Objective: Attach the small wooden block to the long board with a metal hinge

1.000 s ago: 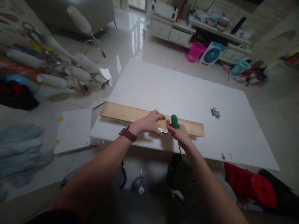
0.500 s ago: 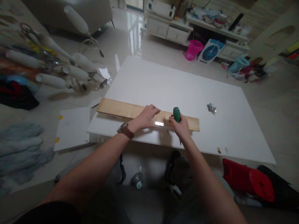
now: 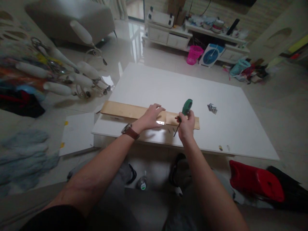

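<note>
My left hand (image 3: 152,117) spans a long, pale wooden board (image 3: 122,109), fingers over its far side and thumb by its near edge, gripping it. A small shiny metal bracket (image 3: 160,123) with holes sits against the near edge, beside that thumb. In my right hand (image 3: 187,125) is a screwdriver (image 3: 187,106) with a thick green handle, its thin dark shaft slanting down to the left in front of the board. Fingers are wrapped round the lower handle. Some small screws (image 3: 171,130) appear near the shaft, too blurred to make out well.
The board rests on a large white panel (image 3: 183,83). Several metal brackets (image 3: 212,108) lie in a pile to the right, and small hardware (image 3: 220,148) sits near the front edge. A red plastic object (image 3: 255,181) stands at lower right, a bottle (image 3: 142,183) between my feet.
My right hand has turned the screwdriver, so its handle now leans up to the right and its shaft shows. The left hand stays on the board. The camera view has shifted slightly.
</note>
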The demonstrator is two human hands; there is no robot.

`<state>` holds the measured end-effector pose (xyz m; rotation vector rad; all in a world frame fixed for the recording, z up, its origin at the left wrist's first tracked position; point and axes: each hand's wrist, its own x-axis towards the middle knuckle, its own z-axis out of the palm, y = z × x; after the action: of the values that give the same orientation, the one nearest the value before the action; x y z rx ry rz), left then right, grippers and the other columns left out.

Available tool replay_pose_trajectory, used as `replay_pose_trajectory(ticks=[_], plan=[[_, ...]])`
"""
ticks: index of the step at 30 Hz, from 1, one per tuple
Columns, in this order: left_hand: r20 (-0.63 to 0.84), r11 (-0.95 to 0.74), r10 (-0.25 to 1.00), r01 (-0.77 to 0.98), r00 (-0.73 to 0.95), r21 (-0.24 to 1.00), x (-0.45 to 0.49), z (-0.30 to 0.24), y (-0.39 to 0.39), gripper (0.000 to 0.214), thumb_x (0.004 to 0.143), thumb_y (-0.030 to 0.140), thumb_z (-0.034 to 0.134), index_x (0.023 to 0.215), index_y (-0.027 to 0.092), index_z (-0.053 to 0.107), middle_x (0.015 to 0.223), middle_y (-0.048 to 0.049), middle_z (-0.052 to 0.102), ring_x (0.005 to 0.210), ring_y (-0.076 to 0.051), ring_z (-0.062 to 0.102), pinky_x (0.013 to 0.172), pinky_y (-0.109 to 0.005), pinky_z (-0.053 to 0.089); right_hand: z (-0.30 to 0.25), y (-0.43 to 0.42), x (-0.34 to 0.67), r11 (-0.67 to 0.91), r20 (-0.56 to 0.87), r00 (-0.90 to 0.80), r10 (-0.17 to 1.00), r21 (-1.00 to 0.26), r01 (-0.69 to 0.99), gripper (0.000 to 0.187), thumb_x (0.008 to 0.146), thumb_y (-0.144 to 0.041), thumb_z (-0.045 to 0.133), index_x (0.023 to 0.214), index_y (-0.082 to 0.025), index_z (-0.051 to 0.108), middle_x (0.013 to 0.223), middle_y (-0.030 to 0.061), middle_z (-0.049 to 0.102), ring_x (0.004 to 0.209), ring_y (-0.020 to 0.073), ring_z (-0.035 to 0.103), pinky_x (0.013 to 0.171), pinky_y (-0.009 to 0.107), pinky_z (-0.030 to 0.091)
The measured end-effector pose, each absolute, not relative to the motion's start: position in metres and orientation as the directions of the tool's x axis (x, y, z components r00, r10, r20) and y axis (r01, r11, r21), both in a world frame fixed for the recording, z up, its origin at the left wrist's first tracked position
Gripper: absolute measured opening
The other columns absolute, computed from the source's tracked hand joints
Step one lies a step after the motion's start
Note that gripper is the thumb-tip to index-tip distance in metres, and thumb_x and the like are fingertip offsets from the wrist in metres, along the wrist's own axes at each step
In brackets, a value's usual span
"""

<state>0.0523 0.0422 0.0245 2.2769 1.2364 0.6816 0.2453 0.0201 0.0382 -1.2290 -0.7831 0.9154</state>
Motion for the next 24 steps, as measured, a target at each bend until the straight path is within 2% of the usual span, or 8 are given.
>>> replay_pose_trajectory(ticks=[4, 7, 9, 11, 13, 16, 19, 24], plan=[[0.208, -0.454, 0.880, 0.629, 0.426, 0.631, 0.052, 0.028, 0.049, 0.056, 0.074, 0.020, 0.078, 0.129, 0.016, 0.066, 0.132, -0.0151, 0.058, 0.126, -0.032, 0.055, 0.115, -0.051, 0.048, 0.038, 0.027, 0.240, 0.146, 0.060, 0.452, 0.890, -0.977, -0.156, 0.040, 0.071, -0.041, 0.081, 0.095, -0.025, 0.055, 0.092, -0.0061, 0.056, 0.072, 0.0120, 0.074, 0.069, 0.028, 0.060], [0.208, -0.401, 0.908, 0.618, 0.362, 0.676, 0.053, 0.034, 0.056, 0.041, 0.076, 0.012, 0.069, 0.117, 0.017, 0.071, 0.119, -0.0117, 0.066, 0.118, -0.029, 0.061, 0.111, -0.048, 0.052, 0.048, 0.028, 0.234, 0.171, 0.120, 0.416, 0.901, -0.981, -0.089, 0.036, 0.074, -0.042, 0.083, 0.092, -0.023, 0.058, 0.086, -0.0045, 0.061, 0.080, 0.0160, 0.076, 0.071, 0.029, 0.060], [0.187, -0.338, 0.931, 0.546, 0.314, 0.767, 0.057, 0.039, 0.060, 0.033, 0.080, 0.008, 0.063, 0.110, 0.017, 0.071, 0.112, -0.0090, 0.071, 0.109, -0.024, 0.066, 0.104, -0.043, 0.056, 0.055, 0.027, 0.231, 0.244, 0.222, 0.395, 0.891, -0.970, -0.006, 0.033, 0.077, -0.040, 0.084, 0.093, -0.023, 0.061, 0.087, -0.0024, 0.067, 0.083, 0.0159, 0.074, 0.073, 0.028, 0.060], [0.144, -0.265, 0.946, 0.440, 0.290, 0.858, 0.061, 0.046, 0.064, 0.028, 0.083, 0.007, 0.059, 0.106, 0.016, 0.072, 0.106, -0.0075, 0.075, 0.099, -0.019, 0.070, 0.094, -0.036, 0.059, 0.059, 0.027, 0.229, 0.301, 0.297, 0.384, 0.874, -0.952, 0.051, 0.034, 0.078, -0.038, 0.085, 0.100, -0.023, 0.063, 0.091, -0.0008, 0.071, 0.087, 0.0160, 0.073, 0.076, 0.029, 0.060], [0.110, -0.222, 0.949, 0.381, 0.295, 0.898, 0.065, 0.051, 0.066, 0.026, 0.083, 0.005, 0.058, 0.101, 0.015, 0.073, 0.102, -0.0070, 0.077, 0.093, -0.017, 0.072, 0.088, -0.032, 0.060, 0.060, 0.027, 0.228, 0.311, 0.319, 0.382, 0.868, -0.947, 0.084, 0.040, 0.079, -0.036, 0.084, 0.111, -0.025, 0.062, 0.095, -0.0002, 0.074, 0.090, 0.0167, 0.073, 0.079, 0.030, 0.060], [0.070, -0.227, 0.933, 0.425, 0.354, 0.876, 0.067, 0.052, 0.067, 0.029, 0.079, 0.003, 0.058, 0.098, 0.015, 0.076, 0.101, -0.0071, 0.080, 0.094, -0.018, 0.073, 0.091, -0.033, 0.060, 0.056, 0.027, 0.227, 0.280, 0.298, 0.371, 0.880, -0.954, 0.103, 0.046, 0.082, -0.035, 0.081, 0.121, -0.027, 0.059, 0.097, 0.0007, 0.074, 0.092, 0.0179, 0.074, 0.080, 0.032, 0.060], [0.035, -0.257, 0.913, 0.508, 0.406, 0.822, 0.068, 0.048, 0.065, 0.032, 0.078, 0.003, 0.058, 0.098, 0.016, 0.079, 0.104, -0.0077, 0.081, 0.096, -0.021, 0.074, 0.094, -0.036, 0.060, 0.051, 0.026, 0.228, 0.264, 0.291, 0.325, 0.900, -0.956, 0.126, 0.044, 0.083, -0.036, 0.079, 0.121, -0.028, 0.057, 0.098, 0.0014, 0.075, 0.092, 0.0189, 0.074, 0.080, 0.033, 0.060], [-0.003, -0.282, 0.884, 0.538, 0.468, 0.794, 0.067, 0.042, 0.060, 0.032, 0.079, 0.002, 0.057, 0.099, 0.014, 0.079, 0.096, -0.0080, 0.080, 0.089, -0.021, 0.074, 0.086, -0.032, 0.059, 0.050, 0.021, 0.229, 0.276, 0.310, 0.268, 0.912, -0.948, 0.158, 0.043, 0.084, -0.038, 0.079, 0.120, -0.029, 0.055, 0.100, 0.0014, 0.075, 0.093, 0.0192, 0.074, 0.076, 0.032, 0.060]])
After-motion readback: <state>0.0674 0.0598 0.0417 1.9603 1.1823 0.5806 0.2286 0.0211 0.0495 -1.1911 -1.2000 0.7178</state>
